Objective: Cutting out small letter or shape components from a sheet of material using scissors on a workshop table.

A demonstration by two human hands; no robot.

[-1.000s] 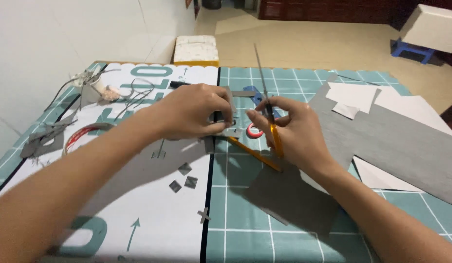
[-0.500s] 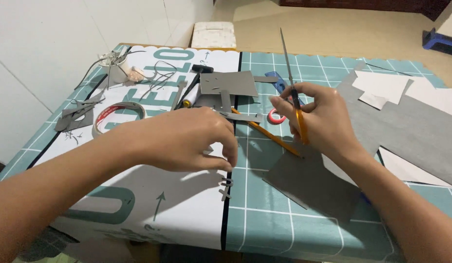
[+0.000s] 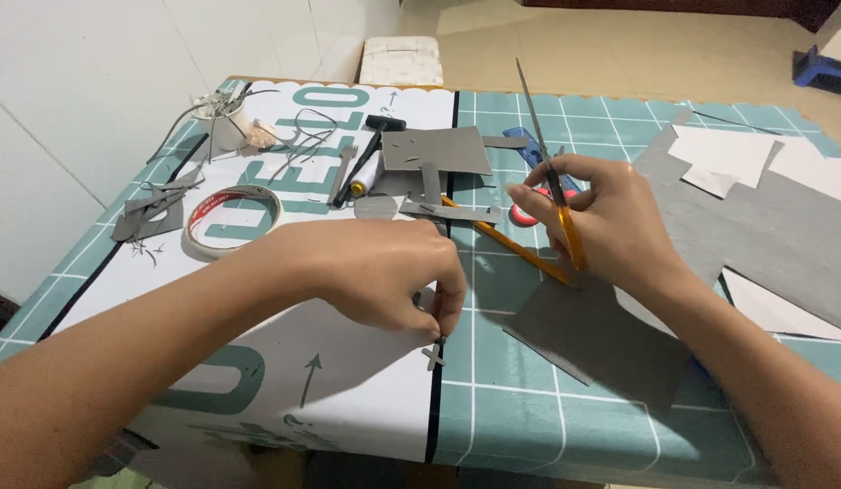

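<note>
There is only one view, from a camera worn on the person's head. It looks forward and steeply down onto the table (image 3: pixel 619 426), from close above the near edge. The left hand (image 3: pixel 384 272) and the right hand (image 3: pixel 610 226) are near the lens and fill the middle. The far table edge and some floor (image 3: pixel 619 45) show at the top, a white wall (image 3: pixel 67 109) at left

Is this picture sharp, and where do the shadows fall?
Head view: mostly sharp; the left hand and right hand show crisp edges. Soft, even light throws faint shadows under the hands onto the cutting mat. Wide lens bends the table edges. The tape roll shows no glare.
</note>
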